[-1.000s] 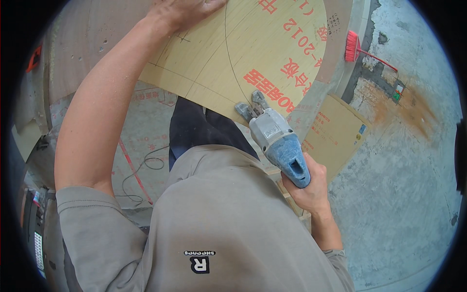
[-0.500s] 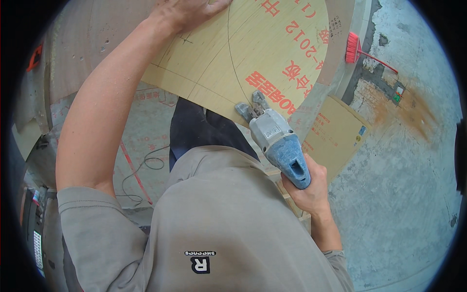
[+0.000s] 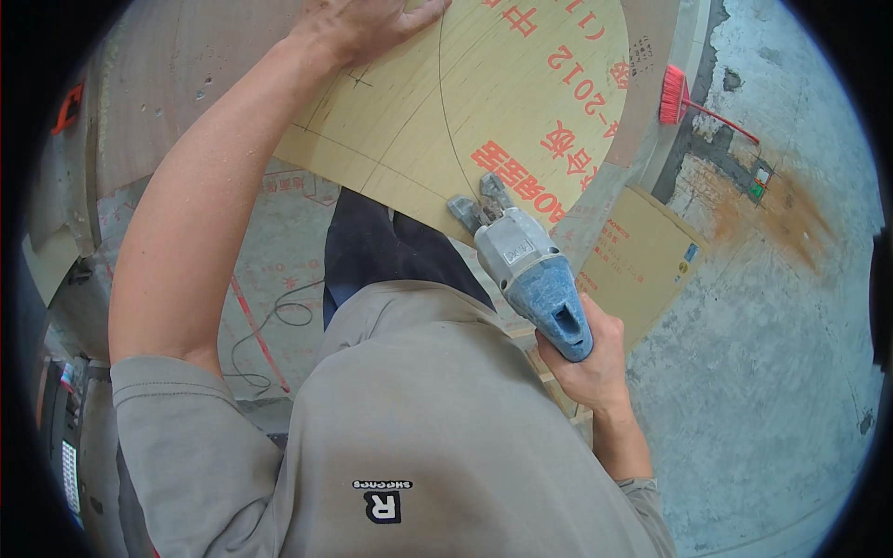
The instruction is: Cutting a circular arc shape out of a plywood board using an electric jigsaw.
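Note:
A yellow plywood board point(image 3: 386, 153) with red printing and a curved pencil line lies before me. My left hand point(image 3: 367, 26) rests on its top at the upper edge of the view, fingers stretched out and partly cut off. Gripped by its rear in my right hand point(image 3: 595, 358) is a blue and grey jigsaw point(image 3: 530, 265). Its forked metal shoe sits on the board's near edge, at the end of the curved line. The blade cannot be made out clearly.
The board lies over a brownish panel point(image 3: 153, 112). Another printed board point(image 3: 642, 256) leans or lies to the right, on the concrete floor point(image 3: 744, 372). A red broom point(image 3: 674, 93) is at the far right. A dark cable point(image 3: 244, 358) loops on the floor at left.
The board and my left hand have shifted very slightly to the right. The jigsaw stays almost in place at the board's edge.

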Tool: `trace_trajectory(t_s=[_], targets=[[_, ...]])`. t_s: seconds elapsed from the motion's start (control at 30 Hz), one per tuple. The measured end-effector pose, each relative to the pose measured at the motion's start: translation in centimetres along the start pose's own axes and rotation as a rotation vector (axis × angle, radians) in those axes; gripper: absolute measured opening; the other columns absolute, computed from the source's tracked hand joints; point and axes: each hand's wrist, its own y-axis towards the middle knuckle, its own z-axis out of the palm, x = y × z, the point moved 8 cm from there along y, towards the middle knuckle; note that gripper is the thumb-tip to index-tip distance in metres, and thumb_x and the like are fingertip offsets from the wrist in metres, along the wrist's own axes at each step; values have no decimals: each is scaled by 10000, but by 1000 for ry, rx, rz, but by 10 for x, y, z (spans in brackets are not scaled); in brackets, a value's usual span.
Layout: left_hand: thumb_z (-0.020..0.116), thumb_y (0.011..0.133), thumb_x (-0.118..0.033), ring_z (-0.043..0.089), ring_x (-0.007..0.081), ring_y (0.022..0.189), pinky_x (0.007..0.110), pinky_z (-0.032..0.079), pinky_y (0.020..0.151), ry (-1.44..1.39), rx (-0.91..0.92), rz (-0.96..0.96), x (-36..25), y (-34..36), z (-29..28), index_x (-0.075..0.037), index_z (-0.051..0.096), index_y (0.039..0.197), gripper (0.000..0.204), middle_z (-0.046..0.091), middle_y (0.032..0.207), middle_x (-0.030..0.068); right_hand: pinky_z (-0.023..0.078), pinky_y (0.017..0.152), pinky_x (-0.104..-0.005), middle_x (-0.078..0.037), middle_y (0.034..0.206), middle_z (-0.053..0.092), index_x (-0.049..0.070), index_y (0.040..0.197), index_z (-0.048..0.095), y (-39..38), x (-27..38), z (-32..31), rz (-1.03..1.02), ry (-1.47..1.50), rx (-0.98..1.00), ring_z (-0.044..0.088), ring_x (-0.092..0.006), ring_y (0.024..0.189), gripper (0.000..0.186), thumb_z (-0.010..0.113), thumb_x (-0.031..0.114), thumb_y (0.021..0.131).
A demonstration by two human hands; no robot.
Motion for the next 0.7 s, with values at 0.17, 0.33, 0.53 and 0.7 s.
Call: trace_trajectory(t_s=[0.17,0.33,0.53,0.7], targets=[[624,957,-410,235,266,1587,616,110,1284,6,9,-3,3,0,2,-66,387,1583,752,302,1698,111,530,743,-338,-125,827,687,-6,993,672,1,1,1,-17,-8,0,677,-247,740,244,750,-8,762],[641,937,-430,240,270,1560,647,91,1273,-8,88,7,-5,12,2,-55,365,1557,775,324,1649,123,529,744,-336,-125,826,688,-3,989,672,0,1,1,20,-12,-24,674,-242,737,242,750,-9,761],[588,955,-446,225,304,1567,641,66,1270,-58,88,-91,-1,48,-11,-18,315,1574,800,295,1650,201,524,719,-334,-125,795,676,3,930,656,-3,2,1,18,11,-39,661,-236,707,185,743,-6,767],[484,1014,-443,160,334,1601,603,45,1284,-77,-20,4,6,48,5,6,230,1622,797,197,1707,228,519,700,-346,-126,778,663,11,911,644,-5,-3,-1,0,-10,-21,645,-252,680,176,746,9,767]])
